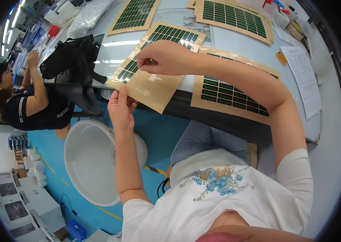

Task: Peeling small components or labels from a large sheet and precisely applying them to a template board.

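A tan backing sheet (160, 86) with rows of small dark green labels lies on the table in front of me, its near corner jutting past the edge. The near part of it is bare and shiny, without labels. At its near left edge, my left hand (121, 111) pinches the sheet between thumb and fingers. Over the middle of the same sheet is my right hand (164, 57), its fingers curled together; whatever they hold, if anything, is hidden. Another label sheet (223, 93) lies under my right forearm.
More label sheets (235, 20) lie at the far side. Written papers (302, 76) and an orange piece (281, 58) are on the right. A black bag (71, 58) rests at the left table edge, near a co-worker (29, 97). Below stands a large white tub (90, 161).
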The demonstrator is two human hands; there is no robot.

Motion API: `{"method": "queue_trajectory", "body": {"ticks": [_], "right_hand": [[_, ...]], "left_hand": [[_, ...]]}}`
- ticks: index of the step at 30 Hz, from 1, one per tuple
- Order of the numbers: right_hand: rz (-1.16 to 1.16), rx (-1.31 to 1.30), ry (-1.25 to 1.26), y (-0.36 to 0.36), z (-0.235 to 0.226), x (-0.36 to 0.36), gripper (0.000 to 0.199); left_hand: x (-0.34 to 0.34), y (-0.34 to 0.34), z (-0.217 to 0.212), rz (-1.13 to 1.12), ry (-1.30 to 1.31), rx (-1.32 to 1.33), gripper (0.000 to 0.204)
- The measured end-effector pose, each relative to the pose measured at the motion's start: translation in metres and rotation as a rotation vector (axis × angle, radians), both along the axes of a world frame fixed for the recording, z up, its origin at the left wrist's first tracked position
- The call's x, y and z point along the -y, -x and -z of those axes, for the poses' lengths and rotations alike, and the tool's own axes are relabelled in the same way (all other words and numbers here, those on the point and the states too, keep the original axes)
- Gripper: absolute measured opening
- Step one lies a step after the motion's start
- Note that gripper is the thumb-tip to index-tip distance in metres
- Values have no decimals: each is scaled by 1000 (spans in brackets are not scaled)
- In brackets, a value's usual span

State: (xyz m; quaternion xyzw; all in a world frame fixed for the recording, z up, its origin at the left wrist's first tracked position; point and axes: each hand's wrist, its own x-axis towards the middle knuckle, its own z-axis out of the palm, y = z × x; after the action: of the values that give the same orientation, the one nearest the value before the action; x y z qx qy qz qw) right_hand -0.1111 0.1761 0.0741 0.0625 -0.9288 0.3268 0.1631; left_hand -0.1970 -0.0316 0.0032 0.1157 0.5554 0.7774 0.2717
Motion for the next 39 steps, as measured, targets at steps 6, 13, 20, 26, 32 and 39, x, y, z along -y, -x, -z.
{"method": "queue_trajectory", "body": {"ticks": [6, 13, 20, 26, 32, 39], "right_hand": [[33, -143, -1, 14, 9, 21, 17], [84, -175, -91, 15, 8, 28, 30], [120, -229, -157, 13, 2, 27, 34], [107, -228, -156, 9, -5, 28, 35], [132, -276, -202, 8, -6, 26, 36], [157, -269, -228, 6, -9, 28, 34]], "left_hand": [[-8, -8, -4, -54, -158, 48, 16], [-18, -10, -7, -101, -240, 125, 16], [-24, -11, -10, -72, -253, 104, 18], [-25, -10, -11, -48, -255, 41, 22], [-26, -11, -18, -12, -249, -5, 23], [-26, -7, -17, -1, -237, -133, 23]]}}
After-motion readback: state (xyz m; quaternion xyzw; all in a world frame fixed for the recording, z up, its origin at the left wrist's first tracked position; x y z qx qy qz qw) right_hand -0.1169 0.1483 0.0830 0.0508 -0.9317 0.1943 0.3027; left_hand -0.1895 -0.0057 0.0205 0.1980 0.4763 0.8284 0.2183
